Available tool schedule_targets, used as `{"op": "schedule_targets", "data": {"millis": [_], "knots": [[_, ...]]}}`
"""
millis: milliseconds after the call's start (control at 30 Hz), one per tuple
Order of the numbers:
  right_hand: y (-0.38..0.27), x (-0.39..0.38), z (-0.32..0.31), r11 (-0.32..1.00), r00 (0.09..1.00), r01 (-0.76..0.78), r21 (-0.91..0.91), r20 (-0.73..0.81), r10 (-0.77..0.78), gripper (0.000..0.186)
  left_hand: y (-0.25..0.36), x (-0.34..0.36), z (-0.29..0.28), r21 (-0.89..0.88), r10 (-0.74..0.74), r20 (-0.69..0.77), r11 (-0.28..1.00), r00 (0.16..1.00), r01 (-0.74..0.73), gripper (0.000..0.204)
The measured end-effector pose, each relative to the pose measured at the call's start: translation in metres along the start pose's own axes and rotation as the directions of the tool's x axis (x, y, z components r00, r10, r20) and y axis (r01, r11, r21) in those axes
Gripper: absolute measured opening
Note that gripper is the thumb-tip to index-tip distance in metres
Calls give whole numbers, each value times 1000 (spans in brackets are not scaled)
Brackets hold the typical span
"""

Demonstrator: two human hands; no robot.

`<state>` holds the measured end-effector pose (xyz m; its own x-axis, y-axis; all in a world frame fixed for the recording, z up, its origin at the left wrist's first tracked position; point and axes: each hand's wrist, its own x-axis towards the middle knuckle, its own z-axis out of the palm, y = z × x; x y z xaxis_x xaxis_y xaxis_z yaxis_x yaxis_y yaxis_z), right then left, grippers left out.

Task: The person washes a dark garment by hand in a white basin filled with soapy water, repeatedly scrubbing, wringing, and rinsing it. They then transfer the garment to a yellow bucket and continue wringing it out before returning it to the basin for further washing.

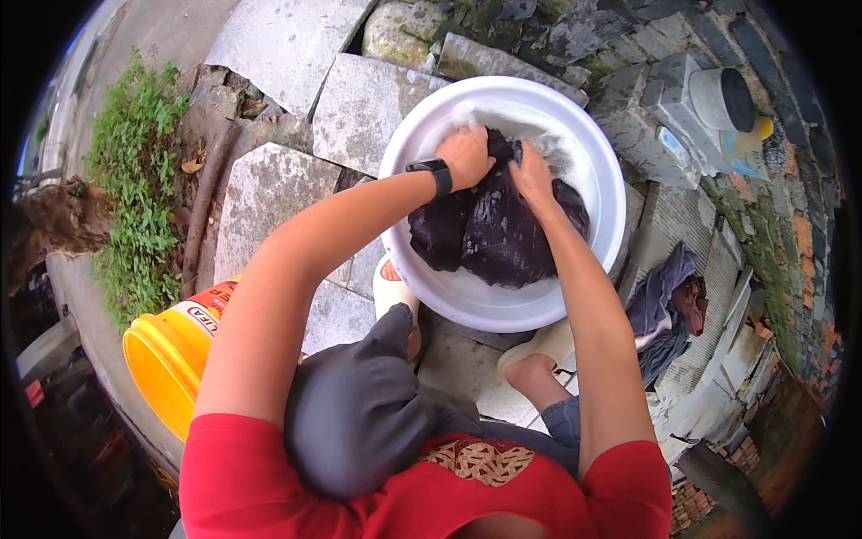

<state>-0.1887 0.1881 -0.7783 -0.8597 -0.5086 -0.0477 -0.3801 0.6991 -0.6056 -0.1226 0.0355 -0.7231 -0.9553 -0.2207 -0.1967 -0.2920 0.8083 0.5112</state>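
Note:
A wide white basin [409, 269] with sudsy water stands on stone slabs in front of me. In it lies a soaked dark garment [507, 234], bunched and puffed up above the water. My left hand [467, 157], with a black watch on the wrist, is closed on the garment near the basin's far side. Close beside it, my right hand [532, 171] grips another bit of the same dark cloth. A short twisted stretch of fabric runs between the two hands. The fingertips of both are partly hidden in the folds.
To my left, a yellow bucket [162, 359] lies tilted, near green plants [135, 198]. On the right, a pile of clothes [664, 296] rests on a ridged slab. Grey blocks with a dark-lidded tub [723, 99] stand by the brick wall [772, 234].

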Motion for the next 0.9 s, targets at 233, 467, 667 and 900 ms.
{"op": "schedule_targets", "data": {"millis": [233,467,667,900], "knots": [[5,14,-23,801,932,-313,510,4,361,33,-5,10,1,-847,-465,228,339,855,410,36],[-131,-24,-48,925,928,208,319,-364,-84,31,11,2,-29,-730,-121,573,-525,811,438,35],[-99,11,-38,974,954,-37,222,-281,100,25,48,-28,-36,-733,-222,643,-456,733,505,29],[-140,-31,-51,914,939,181,363,-341,-51,24,24,-31,-22,-945,-167,327,-76,930,319,23]]}}
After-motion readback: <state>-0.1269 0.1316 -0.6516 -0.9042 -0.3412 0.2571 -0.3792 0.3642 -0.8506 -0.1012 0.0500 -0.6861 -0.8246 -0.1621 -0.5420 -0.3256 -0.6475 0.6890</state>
